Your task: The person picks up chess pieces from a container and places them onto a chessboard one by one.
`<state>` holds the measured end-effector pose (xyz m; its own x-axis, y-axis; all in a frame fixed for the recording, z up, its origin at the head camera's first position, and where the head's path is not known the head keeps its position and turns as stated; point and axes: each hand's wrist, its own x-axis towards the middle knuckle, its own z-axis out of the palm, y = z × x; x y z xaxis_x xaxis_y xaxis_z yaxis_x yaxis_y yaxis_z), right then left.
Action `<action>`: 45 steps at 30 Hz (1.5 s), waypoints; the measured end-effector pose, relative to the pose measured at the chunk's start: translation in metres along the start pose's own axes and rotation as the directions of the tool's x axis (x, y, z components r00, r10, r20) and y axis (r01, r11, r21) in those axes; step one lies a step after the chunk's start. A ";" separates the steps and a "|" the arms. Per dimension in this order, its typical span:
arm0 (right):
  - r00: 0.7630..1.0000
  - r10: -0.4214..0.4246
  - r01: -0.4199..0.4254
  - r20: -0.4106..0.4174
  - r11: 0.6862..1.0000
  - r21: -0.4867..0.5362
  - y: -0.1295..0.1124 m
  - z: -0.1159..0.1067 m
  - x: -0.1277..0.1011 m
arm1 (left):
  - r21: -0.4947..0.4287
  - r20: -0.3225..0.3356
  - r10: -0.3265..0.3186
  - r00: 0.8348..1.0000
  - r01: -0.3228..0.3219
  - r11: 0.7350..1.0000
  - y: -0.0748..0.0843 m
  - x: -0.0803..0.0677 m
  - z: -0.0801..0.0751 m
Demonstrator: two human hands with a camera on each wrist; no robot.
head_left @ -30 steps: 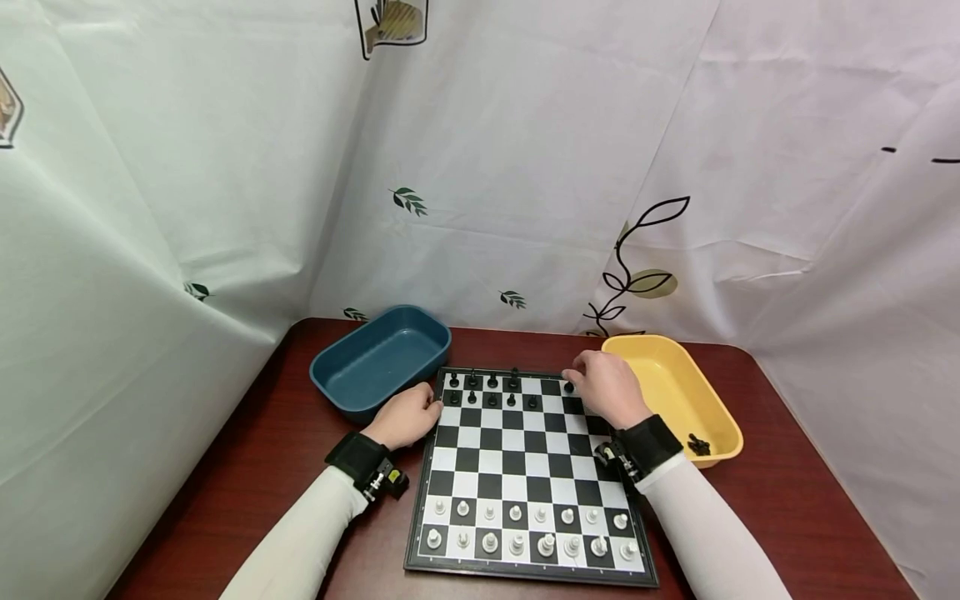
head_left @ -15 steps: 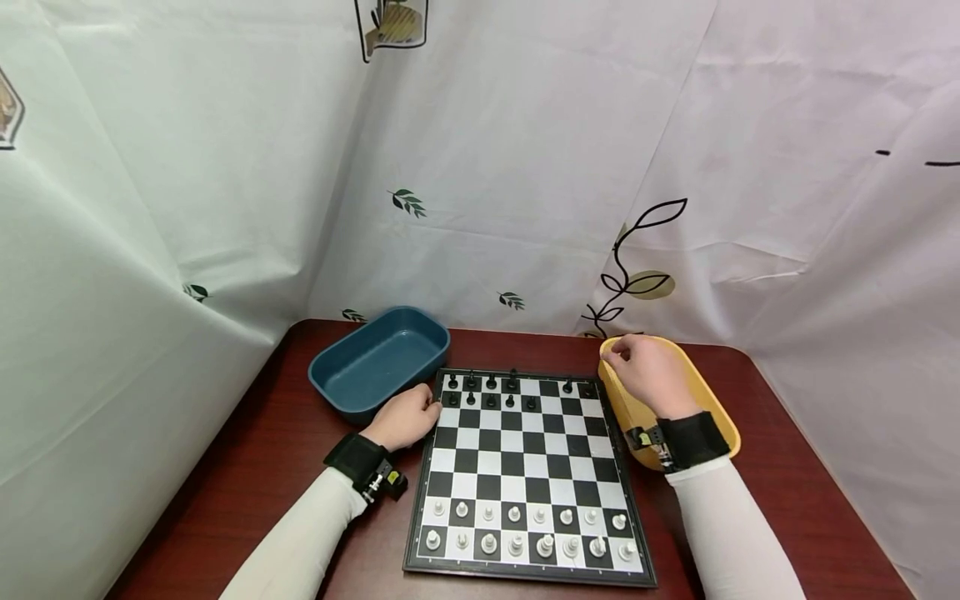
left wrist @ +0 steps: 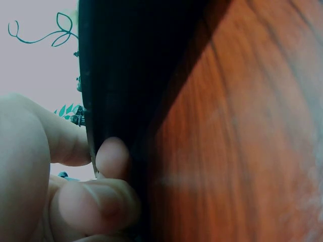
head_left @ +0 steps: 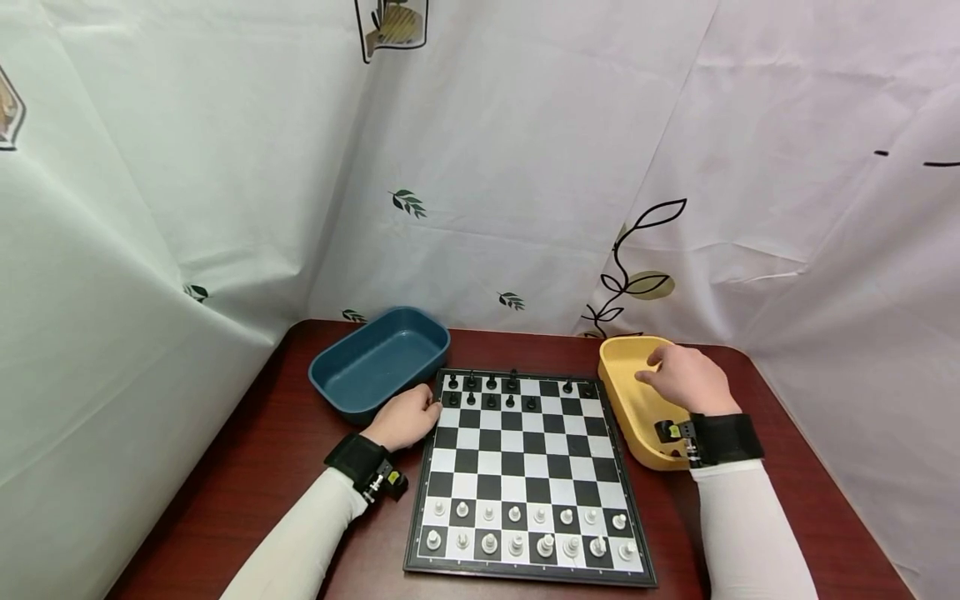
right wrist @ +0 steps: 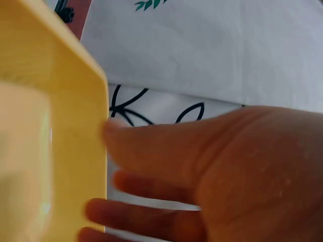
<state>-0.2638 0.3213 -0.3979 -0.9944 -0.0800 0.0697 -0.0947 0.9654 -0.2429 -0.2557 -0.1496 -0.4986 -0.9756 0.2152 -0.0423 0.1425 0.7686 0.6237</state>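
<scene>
A chessboard (head_left: 522, 446) lies on the table, with several white chess pieces (head_left: 545, 545) along its near side and several black chess pieces (head_left: 491, 382) along its far side. My left hand (head_left: 402, 417) grips the board's left edge near the far corner; its fingertips (left wrist: 112, 157) press against the board's dark side in the left wrist view. Over the yellow tray (head_left: 624, 400) my right hand (head_left: 692, 379) hovers with nothing in it. Its fingers (right wrist: 146, 214) stretch apart from the thumb. A few dark chess pieces (head_left: 675, 454) show at the tray's near end, partly hidden by the wrist strap.
A blue tray (head_left: 382, 358) stands behind the left hand, close to the board's far left corner. The dark red wooden table (head_left: 247, 483) ends at a white patterned cloth (head_left: 525, 167) hanging at the back and sides.
My right hand has let go of a black chess piece on the far row and moved right over the yellow tray, its fingers spreading. The left hand has kept its place.
</scene>
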 end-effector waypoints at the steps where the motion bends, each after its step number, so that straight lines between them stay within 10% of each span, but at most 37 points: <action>1: 0.999 0.006 -0.006 0.039 1.000 -0.013 0.002 0.000 0.000 | 0.000 0.002 -0.002 1.000 0.002 1.000 0.000 0.000 0.000; 9: 0.971 0.060 -0.055 0.230 0.998 -0.027 0.010 0.000 -0.004 | -0.005 -0.001 0.003 1.000 -0.003 1.000 -0.001 0.001 -0.001; 29: 0.930 0.230 -0.213 0.286 0.973 -0.091 0.019 0.008 -0.020 | 0.003 -0.012 0.014 1.000 -0.014 1.000 0.000 -0.001 0.002; 45: 0.932 0.182 -0.156 0.312 0.982 -0.106 0.020 0.018 -0.021 | -0.003 -0.016 0.025 1.000 -0.025 1.000 -0.002 -0.001 0.000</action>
<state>-0.2454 0.3383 -0.4215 -0.9593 0.0233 -0.2814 0.0669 0.9869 -0.1465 -0.2553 -0.1514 -0.5000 -0.9743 0.2247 -0.0143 0.1663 0.7612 0.6268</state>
